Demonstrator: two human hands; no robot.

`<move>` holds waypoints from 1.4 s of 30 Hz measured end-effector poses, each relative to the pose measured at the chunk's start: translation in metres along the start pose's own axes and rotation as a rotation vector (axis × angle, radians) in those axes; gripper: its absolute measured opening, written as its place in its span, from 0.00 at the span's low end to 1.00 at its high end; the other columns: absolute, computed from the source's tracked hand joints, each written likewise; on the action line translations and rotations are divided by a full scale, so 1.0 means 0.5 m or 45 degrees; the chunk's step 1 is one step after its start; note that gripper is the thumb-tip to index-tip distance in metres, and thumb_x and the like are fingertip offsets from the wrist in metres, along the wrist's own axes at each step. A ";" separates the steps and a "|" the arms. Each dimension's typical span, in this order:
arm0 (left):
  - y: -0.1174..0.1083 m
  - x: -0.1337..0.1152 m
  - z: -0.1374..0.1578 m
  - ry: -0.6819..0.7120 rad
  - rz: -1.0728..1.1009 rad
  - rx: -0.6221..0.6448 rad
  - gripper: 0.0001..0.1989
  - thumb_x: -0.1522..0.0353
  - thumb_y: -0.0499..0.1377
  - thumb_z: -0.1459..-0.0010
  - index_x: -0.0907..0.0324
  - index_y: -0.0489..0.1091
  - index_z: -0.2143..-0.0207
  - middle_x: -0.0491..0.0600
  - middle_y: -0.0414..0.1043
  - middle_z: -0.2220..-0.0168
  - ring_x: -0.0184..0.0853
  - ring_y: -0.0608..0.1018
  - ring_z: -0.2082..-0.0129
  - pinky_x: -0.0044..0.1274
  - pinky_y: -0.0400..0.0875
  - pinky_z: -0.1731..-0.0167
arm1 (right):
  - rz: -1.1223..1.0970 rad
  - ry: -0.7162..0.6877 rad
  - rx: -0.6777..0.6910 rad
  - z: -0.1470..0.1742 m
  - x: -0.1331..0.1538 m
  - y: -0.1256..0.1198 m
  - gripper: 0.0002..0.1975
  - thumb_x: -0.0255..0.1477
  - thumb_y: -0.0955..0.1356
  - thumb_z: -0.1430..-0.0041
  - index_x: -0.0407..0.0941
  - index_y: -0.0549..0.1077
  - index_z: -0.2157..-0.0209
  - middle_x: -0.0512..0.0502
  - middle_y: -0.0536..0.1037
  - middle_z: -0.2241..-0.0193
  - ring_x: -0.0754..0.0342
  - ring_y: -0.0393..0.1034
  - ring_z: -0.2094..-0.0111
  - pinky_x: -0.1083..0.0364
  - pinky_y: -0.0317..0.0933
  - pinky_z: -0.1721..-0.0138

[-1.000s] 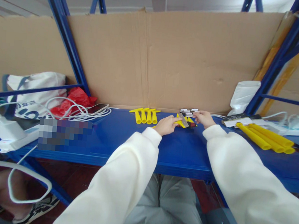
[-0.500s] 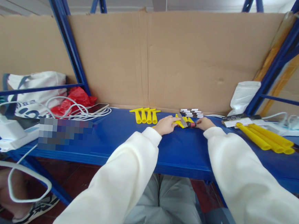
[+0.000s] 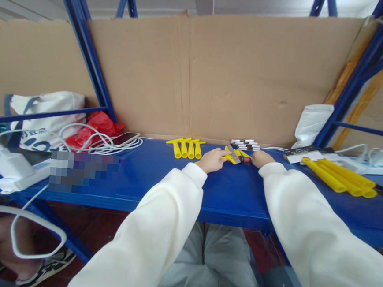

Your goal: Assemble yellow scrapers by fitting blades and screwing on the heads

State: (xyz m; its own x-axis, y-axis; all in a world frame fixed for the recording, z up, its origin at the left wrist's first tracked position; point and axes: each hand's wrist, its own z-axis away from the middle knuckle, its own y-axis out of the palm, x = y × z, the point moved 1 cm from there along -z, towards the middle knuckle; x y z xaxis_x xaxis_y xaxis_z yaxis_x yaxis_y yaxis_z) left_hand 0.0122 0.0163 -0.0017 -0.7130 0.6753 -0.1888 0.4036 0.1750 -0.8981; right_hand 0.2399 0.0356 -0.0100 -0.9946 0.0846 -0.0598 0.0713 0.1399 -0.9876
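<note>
My left hand (image 3: 211, 160) is closed on a yellow scraper (image 3: 228, 157) with a flat grey metal piece (image 3: 234, 155) across its head. A short red and black part (image 3: 245, 159) lies against the scraper's right side. Close to that red end is my right hand (image 3: 261, 158), its fingers curled together; what they pinch, if anything, is hidden. Behind the hands are several slim black-and-white pieces (image 3: 245, 144). More yellow T-shaped parts (image 3: 188, 148) with hollow ends are lined up left of my left hand.
Long yellow tubes (image 3: 344, 177) lie at the right beside a black-and-white box (image 3: 305, 154). White cables (image 3: 112, 142), a red plastic bag (image 3: 96, 129) and a cloth bag (image 3: 47, 121) crowd the left. A cardboard panel (image 3: 243, 77) backs the blue shelf (image 3: 162, 183). A person's leg shows lower left.
My right hand has shifted very slightly and its fingers look more curled near the red end. My left hand and the scraper stay in place.
</note>
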 end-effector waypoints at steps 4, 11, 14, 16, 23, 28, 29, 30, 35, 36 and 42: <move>0.002 0.002 -0.001 0.007 0.004 -0.013 0.21 0.67 0.52 0.37 0.54 0.68 0.42 0.53 0.73 0.53 0.40 0.76 0.53 0.28 0.69 0.51 | 0.095 0.026 0.031 0.017 0.020 -0.020 0.20 0.23 0.58 0.36 0.28 0.73 0.51 0.22 0.76 0.53 0.39 0.71 0.48 0.50 0.63 0.51; 0.002 0.001 -0.001 -0.001 0.019 -0.013 0.21 0.67 0.53 0.37 0.54 0.69 0.42 0.53 0.73 0.52 0.40 0.76 0.53 0.28 0.69 0.50 | 0.115 -0.015 0.032 0.018 0.022 -0.018 0.20 0.18 0.58 0.39 0.32 0.73 0.51 0.24 0.77 0.55 0.42 0.72 0.49 0.49 0.62 0.49; 0.001 0.001 0.000 -0.001 0.018 -0.006 0.21 0.67 0.52 0.37 0.54 0.68 0.42 0.53 0.72 0.51 0.40 0.76 0.52 0.28 0.68 0.49 | 0.115 -0.001 0.011 0.018 0.019 -0.014 0.19 0.20 0.59 0.38 0.32 0.72 0.50 0.24 0.76 0.54 0.44 0.72 0.49 0.50 0.62 0.49; 0.001 0.000 0.001 0.001 0.013 0.000 0.21 0.67 0.52 0.36 0.54 0.68 0.42 0.53 0.72 0.51 0.40 0.76 0.52 0.28 0.68 0.49 | 0.112 0.012 -0.003 0.019 0.017 -0.013 0.18 0.22 0.59 0.37 0.33 0.72 0.49 0.24 0.76 0.53 0.44 0.72 0.50 0.51 0.61 0.49; 0.000 -0.003 0.001 -0.009 -0.002 -0.003 0.21 0.67 0.52 0.36 0.55 0.67 0.41 0.54 0.72 0.51 0.41 0.76 0.52 0.28 0.69 0.50 | 0.111 -0.006 0.007 0.025 0.019 -0.019 0.19 0.18 0.59 0.39 0.32 0.71 0.49 0.24 0.75 0.53 0.42 0.71 0.48 0.50 0.62 0.49; 0.003 0.001 -0.001 0.008 -0.008 -0.016 0.21 0.67 0.52 0.36 0.54 0.68 0.42 0.53 0.72 0.51 0.40 0.76 0.52 0.27 0.68 0.50 | 0.120 -0.019 0.017 0.027 0.021 -0.023 0.20 0.17 0.57 0.39 0.31 0.72 0.49 0.24 0.75 0.53 0.41 0.71 0.48 0.49 0.62 0.50; 0.003 0.001 -0.002 0.012 -0.008 -0.015 0.21 0.67 0.52 0.36 0.54 0.68 0.42 0.53 0.72 0.52 0.40 0.76 0.52 0.27 0.68 0.50 | 0.119 -0.017 0.021 0.026 0.020 -0.024 0.20 0.18 0.57 0.39 0.31 0.72 0.49 0.24 0.76 0.53 0.41 0.72 0.49 0.49 0.63 0.51; 0.003 0.002 -0.002 0.016 -0.007 -0.015 0.21 0.67 0.52 0.36 0.54 0.68 0.42 0.53 0.73 0.52 0.40 0.76 0.52 0.27 0.68 0.50 | 0.118 -0.012 0.025 0.025 0.019 -0.024 0.20 0.19 0.58 0.39 0.31 0.72 0.49 0.25 0.76 0.53 0.41 0.72 0.49 0.50 0.63 0.51; 0.003 0.002 0.001 0.008 -0.004 -0.018 0.21 0.67 0.52 0.36 0.54 0.67 0.41 0.53 0.73 0.52 0.40 0.76 0.53 0.28 0.69 0.51 | 0.086 0.046 0.019 0.019 0.008 -0.019 0.18 0.26 0.62 0.40 0.35 0.74 0.51 0.28 0.77 0.53 0.43 0.73 0.51 0.53 0.63 0.56; 0.002 0.002 0.001 0.004 -0.005 -0.017 0.21 0.67 0.52 0.36 0.54 0.67 0.41 0.53 0.72 0.52 0.40 0.76 0.53 0.28 0.69 0.51 | 0.061 0.062 0.006 0.018 0.005 -0.019 0.18 0.26 0.62 0.40 0.35 0.75 0.52 0.29 0.77 0.54 0.43 0.73 0.52 0.53 0.63 0.56; 0.003 0.004 -0.001 0.011 -0.019 -0.011 0.21 0.67 0.52 0.36 0.54 0.67 0.41 0.53 0.72 0.51 0.39 0.76 0.52 0.27 0.68 0.49 | -0.314 0.091 -0.364 0.011 -0.015 -0.032 0.13 0.25 0.62 0.41 0.38 0.75 0.60 0.32 0.78 0.58 0.45 0.73 0.55 0.53 0.63 0.56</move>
State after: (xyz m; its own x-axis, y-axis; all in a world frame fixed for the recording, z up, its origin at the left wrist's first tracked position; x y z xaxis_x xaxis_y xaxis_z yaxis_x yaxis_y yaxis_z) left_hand 0.0118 0.0180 -0.0033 -0.7143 0.6784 -0.1717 0.3978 0.1917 -0.8972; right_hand 0.2459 0.0271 0.0053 -0.9775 0.0815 0.1948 -0.1413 0.4330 -0.8902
